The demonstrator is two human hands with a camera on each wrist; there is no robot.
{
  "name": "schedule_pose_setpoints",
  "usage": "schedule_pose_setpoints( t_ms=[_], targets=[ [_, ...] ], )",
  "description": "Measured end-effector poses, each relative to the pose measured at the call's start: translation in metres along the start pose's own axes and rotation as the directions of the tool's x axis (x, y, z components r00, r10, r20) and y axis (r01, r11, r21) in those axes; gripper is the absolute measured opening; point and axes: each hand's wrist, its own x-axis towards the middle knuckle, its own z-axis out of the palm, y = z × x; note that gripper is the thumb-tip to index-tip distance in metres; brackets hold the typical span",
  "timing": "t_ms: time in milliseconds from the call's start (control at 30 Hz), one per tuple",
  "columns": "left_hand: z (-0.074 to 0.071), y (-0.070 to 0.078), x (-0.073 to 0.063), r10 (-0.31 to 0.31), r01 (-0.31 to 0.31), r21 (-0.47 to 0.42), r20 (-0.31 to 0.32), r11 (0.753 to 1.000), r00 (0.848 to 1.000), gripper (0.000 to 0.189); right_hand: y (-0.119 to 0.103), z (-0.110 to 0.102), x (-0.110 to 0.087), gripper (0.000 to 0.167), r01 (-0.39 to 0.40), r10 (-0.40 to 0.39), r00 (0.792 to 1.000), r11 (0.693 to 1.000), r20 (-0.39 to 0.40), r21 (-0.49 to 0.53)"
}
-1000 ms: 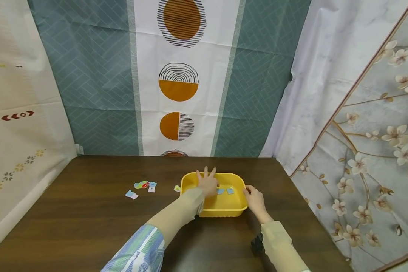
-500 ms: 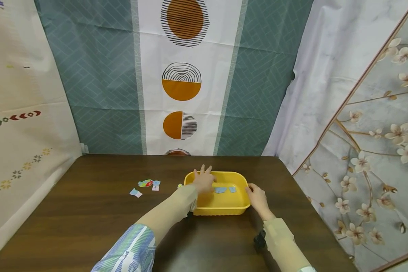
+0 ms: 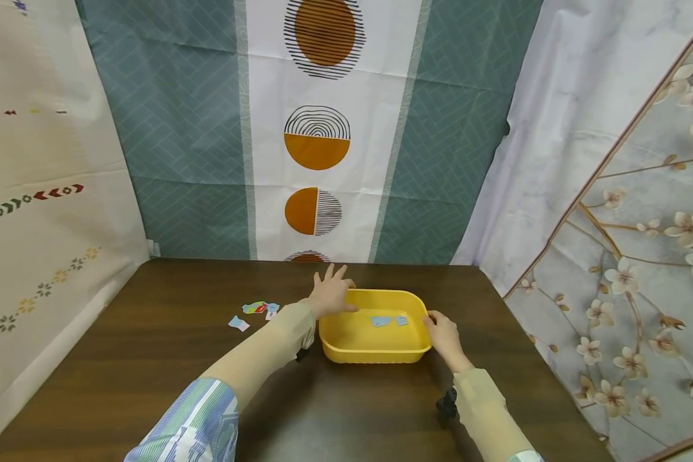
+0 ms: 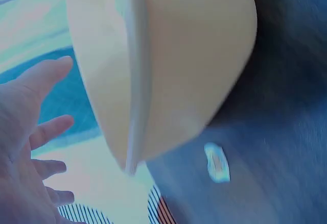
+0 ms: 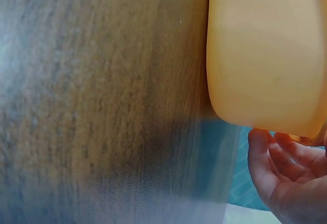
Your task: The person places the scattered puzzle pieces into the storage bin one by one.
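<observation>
A yellow plastic tray (image 3: pixel 375 357) stands on the table, with two small light-blue paper pieces (image 3: pixel 380 321) lying on its floor. My left hand (image 3: pixel 328 298) is over the tray's left edge, its fingers spread. In the left wrist view that hand (image 4: pixel 23 147) holds nothing and is apart from the tray's wall (image 4: pixel 199 55). With fingers and thumb bent at the rim, my right hand (image 3: pixel 443 335) grips the tray's right end. The right wrist view shows those curled fingers (image 5: pixel 258 152) at the end of the tray's wall (image 5: pixel 265 55).
Left of the tray lie a blue and pinkish paper piece (image 3: pixel 239 323), a colourful piece (image 3: pixel 255 307) and a partly hidden blue-and-white one (image 3: pixel 272 309). Another scrap (image 4: pixel 217 163) shows near the tray in the left wrist view. Hanging cloths (image 3: pixel 196 160) surround the dark wooden table (image 3: pixel 167 359).
My left hand has moved left, from inside the tray to over its left edge, uncovering more of the blue pieces. The right hand keeps its grip. The head view has turned slightly left.
</observation>
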Motion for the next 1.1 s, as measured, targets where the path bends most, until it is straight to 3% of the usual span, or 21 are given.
schedule_pose_setpoints(
  t_ms=[333, 500, 900, 1100],
  targets=[
    [-0.024, -0.049, -0.014, -0.033, 0.031, -0.035, -0.062, 0.999, 0.998, 0.061, -0.004, 0.001, 0.0, 0.04, -0.003, 0.003, 1.0, 1.0, 0.019, 0.009],
    [-0.029, -0.072, -0.026, -0.082, 0.08, -0.034, -0.05, 0.996, 0.995, 0.062, -0.003, 0.0, -0.001, 0.04, 0.001, -0.001, 1.0, 1.0, 0.01, -0.011],
    [-0.029, -0.129, -0.049, -0.146, 0.146, -0.031, -0.013, 0.989, 0.989, 0.066, -0.002, -0.001, -0.001, 0.04, -0.003, 0.003, 1.0, 1.0, 0.006, -0.028],
    [-0.025, -0.149, -0.058, -0.171, 0.171, -0.045, 0.013, 0.984, 0.985, 0.069, -0.002, -0.001, -0.002, 0.039, 0.014, -0.014, 1.0, 0.999, -0.003, -0.036]
  ],
)
